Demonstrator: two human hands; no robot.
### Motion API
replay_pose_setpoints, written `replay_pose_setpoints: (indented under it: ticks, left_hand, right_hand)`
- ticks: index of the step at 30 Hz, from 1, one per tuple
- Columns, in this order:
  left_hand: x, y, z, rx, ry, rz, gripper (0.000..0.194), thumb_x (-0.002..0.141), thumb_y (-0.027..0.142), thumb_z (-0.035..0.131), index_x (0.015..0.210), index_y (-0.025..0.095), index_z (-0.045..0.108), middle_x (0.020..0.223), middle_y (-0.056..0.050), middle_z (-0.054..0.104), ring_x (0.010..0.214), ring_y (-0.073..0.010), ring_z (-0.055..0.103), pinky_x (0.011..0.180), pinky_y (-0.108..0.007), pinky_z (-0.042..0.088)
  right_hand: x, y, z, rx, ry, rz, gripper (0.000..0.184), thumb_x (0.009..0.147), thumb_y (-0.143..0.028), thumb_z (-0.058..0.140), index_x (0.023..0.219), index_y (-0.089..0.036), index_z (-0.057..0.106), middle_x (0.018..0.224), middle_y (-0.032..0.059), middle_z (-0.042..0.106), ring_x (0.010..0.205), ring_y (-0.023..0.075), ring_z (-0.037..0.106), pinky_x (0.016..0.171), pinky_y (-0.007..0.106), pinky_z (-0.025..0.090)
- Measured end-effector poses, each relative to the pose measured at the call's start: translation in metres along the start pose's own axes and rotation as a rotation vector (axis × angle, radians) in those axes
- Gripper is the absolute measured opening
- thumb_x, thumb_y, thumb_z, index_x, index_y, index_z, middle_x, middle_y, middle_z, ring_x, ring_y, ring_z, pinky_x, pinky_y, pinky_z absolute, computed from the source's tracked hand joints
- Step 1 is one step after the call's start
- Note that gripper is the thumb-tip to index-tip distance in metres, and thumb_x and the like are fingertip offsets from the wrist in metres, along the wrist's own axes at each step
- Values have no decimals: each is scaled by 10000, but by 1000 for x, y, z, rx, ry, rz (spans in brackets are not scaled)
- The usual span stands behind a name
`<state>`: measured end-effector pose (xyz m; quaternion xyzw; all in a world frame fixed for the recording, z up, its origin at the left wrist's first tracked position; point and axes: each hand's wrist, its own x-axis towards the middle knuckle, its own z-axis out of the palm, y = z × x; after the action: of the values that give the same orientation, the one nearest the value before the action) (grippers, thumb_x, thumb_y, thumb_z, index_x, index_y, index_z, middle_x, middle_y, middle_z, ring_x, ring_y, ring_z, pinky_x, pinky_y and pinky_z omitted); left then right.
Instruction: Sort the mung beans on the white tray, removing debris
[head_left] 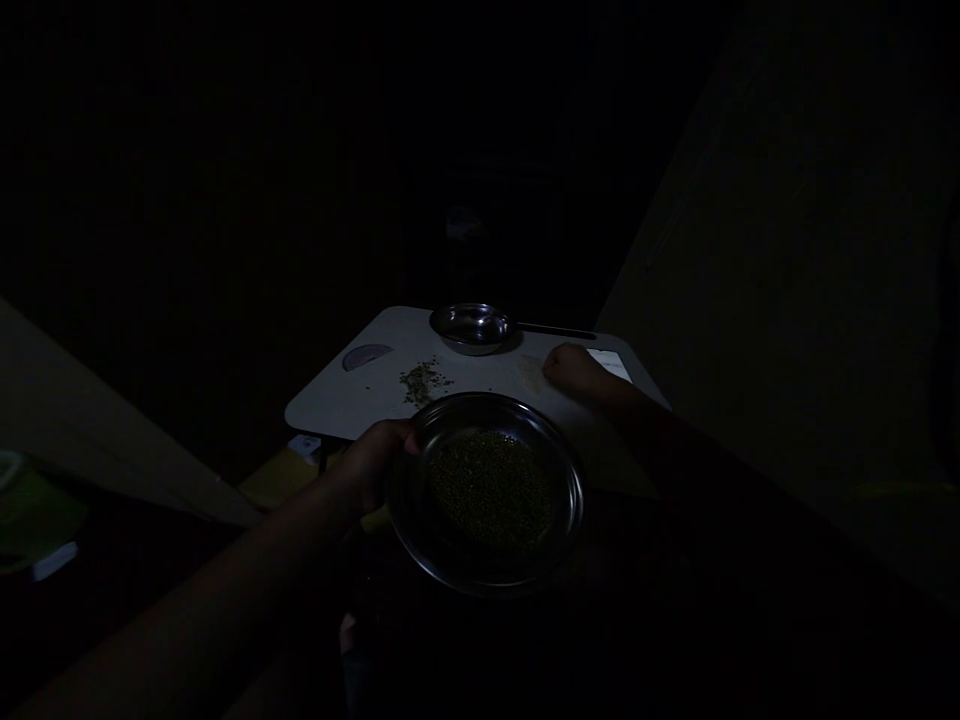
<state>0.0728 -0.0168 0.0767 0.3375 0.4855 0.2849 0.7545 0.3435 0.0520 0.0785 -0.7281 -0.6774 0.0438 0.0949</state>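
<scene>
Plate (566, 490) of small grains (491, 490), held above the near edge of a pale table (330, 405)

Item one, plate: round, shiny metal, with a raised rim. We find it in front of the table's near edge, its far rim overlapping the tabletop in our view. The left hand (379, 455) is clamped on its left rim, thumb over the edge.

Item two, grains: greenish, many, spread across the plate's floor.

Item three, right hand (570, 368): well apart from the left, over the right part of the table. Its fingers look folded inward; in the gloom we cannot tell whether they close on anything.

Item four, pale patch (531, 373): on the tabletop, just beside the right hand's fingers. We cannot make out what it is.

Item five, bowl (476, 347): metal, upright, at the far edge of the table. We cannot see its contents clearly.

Item six, scatter of bits (424, 382): loose on the tabletop, between bowl and plate, with a few strays around it.

Item seven, half-round mark (366, 357): purplish, at the table's left side.

Item eight, bright white rectangle (611, 362): at the table's right side, partly behind the right hand and forearm.

Item nine, green object (37, 515): at far left, too dim for us to identify.
</scene>
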Motion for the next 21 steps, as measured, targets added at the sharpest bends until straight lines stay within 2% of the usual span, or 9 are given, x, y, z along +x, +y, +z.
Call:
replay_pose_setpoints:
  ticks: [3, 6, 12, 15, 21]
  left_hand:
    - [-1, -1, 1, 85, 15, 18, 56, 427, 92, 407, 457, 128, 437, 388, -20, 457, 335, -109, 419, 339, -219, 319]
    - [-4, 0, 4, 86, 13, 11, 87, 427, 96, 404, 495, 131, 445, 389, 2, 447, 345, -103, 417, 350, -218, 329]
    - [-5, 1, 5, 43, 4, 0, 156, 418, 81, 398, 555, 134, 452, 398, 0, 462, 352, -112, 430, 362, -217, 323]
    - [-4, 1, 4, 19, -4, 4, 185, 420, 79, 393, 584, 131, 461, 399, -2, 465, 352, -116, 435, 365, -217, 320]
    - [-1, -2, 1, 40, 23, -31, 157, 427, 96, 395, 569, 129, 454, 385, -7, 454, 348, -130, 433, 357, -231, 316]
  right_hand:
    - [4, 4, 12, -19, 9, 62, 216, 666, -153, 411, 711, -90, 613, 677, 132, 600, 613, 162, 532, 537, 246, 357]
    - [13, 11, 19, -13, 34, 64, 221, 661, -160, 416, 734, -106, 618, 742, 126, 611, 668, 169, 538, 579, 247, 365]
    - [29, 22, 30, 24, 139, -108, 273, 667, -150, 393, 831, -141, 611, 868, 93, 607, 771, 172, 525, 640, 251, 360]
    - [27, 21, 29, 14, 160, -148, 278, 689, -181, 379, 845, -152, 607, 882, 89, 602, 765, 169, 523, 622, 253, 356]
    - [16, 10, 10, -3, 205, -70, 272, 713, -253, 365, 766, -154, 613, 781, 85, 608, 681, 163, 531, 531, 245, 332]
